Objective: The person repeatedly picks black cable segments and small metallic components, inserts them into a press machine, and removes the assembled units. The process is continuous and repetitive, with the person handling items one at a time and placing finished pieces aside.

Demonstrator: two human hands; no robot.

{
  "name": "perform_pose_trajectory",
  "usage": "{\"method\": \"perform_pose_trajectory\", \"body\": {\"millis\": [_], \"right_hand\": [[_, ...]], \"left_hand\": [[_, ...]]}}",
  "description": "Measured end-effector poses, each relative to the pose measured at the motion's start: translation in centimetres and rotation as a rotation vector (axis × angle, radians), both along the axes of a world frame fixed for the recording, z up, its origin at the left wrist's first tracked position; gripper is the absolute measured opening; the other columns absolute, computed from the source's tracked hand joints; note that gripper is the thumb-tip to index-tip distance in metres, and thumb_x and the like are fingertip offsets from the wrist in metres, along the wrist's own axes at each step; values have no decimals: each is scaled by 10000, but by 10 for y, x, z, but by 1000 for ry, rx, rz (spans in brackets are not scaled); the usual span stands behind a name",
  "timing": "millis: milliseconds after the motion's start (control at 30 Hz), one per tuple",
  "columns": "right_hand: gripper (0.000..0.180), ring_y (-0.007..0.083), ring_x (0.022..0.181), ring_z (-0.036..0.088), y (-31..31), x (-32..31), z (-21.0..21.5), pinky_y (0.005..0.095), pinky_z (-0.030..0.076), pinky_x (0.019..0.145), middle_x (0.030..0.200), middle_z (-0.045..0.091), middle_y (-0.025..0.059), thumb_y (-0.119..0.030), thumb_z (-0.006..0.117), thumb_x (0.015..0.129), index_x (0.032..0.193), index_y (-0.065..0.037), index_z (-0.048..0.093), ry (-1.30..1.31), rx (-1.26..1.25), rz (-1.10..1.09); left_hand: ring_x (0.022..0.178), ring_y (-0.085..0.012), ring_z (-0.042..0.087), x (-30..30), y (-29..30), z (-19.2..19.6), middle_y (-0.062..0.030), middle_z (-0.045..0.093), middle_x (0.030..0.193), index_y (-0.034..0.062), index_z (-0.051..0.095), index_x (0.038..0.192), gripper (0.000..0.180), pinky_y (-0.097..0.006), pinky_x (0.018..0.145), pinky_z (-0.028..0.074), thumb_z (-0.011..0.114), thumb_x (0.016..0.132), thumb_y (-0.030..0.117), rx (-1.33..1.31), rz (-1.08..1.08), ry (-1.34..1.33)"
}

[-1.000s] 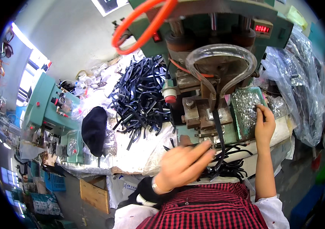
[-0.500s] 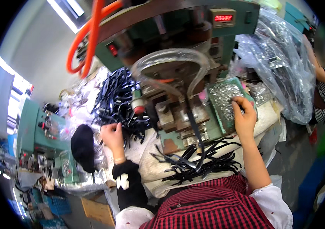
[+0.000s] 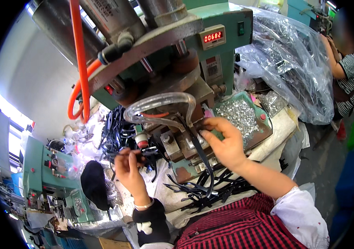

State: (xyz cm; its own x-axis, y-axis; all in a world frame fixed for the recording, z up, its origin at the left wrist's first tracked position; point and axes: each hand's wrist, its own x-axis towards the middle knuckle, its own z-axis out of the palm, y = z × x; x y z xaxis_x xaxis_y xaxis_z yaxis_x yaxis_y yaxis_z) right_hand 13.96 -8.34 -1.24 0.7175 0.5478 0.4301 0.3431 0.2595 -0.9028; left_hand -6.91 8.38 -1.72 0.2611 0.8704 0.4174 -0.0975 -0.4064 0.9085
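Observation:
My right hand (image 3: 227, 143) reaches into the green press (image 3: 243, 31), thumb and fingers pinched together at the metal die block (image 3: 173, 147). What they pinch is too small to make out. A black strip (image 3: 204, 159) hangs out of the die toward me, right beside those fingertips. Left of the die, my left hand (image 3: 130, 172) is closed on a thin black strip (image 3: 143, 159), close to the pile of black strips (image 3: 116, 130). More black strips (image 3: 202, 189) lie in a loose heap on the pale cloth in front of the press.
Small shiny metal pieces (image 3: 239, 118) fill a green tray (image 3: 265, 133) right of the die. A clear bent tube (image 3: 160, 99) and an orange hose (image 3: 77, 54) hang at the press. Black cloth item (image 3: 94, 184) lies left. Another person (image 3: 349, 79) sits beyond the plastic bag (image 3: 289, 62).
My right hand has moved left from the metal pieces to the die. My left hand has closed on a black strip from beside the pile. The view has shifted and tilted.

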Motion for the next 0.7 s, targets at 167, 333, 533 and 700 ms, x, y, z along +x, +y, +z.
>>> {"method": "perform_pose_trajectory", "body": {"millis": [167,333,533,700], "right_hand": [[335,141,952,661,8,-13,-5,272,509,874,1077,696,104,22,682,885,1212,37,609,223,107,31],[422,113,991,640,12,-22,15,245,493,889,1149,678,97,44,665,890,1292,49,539,457,190,221],[515,223,1160,622,-18,-31,42,326,470,996,1291,627,167,30,590,899,1399,18,463,329,39,281],[367,395,1268,534,-36,32,9,469,471,1010,1299,602,218,-71,695,833,1197,-66,658,-409,-412,-121]], "left_hand": [[690,-175,636,11,-41,31,-156,690,891,-35,593,999,112,-246,596,513,579,1004,76,176,-22,-162],[723,-228,651,41,-61,90,-229,693,897,-66,595,964,90,-296,631,555,641,926,2,563,-185,-284],[727,-219,678,53,-56,83,-205,702,884,-62,632,959,95,-302,675,575,646,874,-103,527,-182,-192],[648,-184,674,54,-77,55,-110,738,889,21,699,942,195,-272,564,535,820,795,58,1002,-327,126]]}}
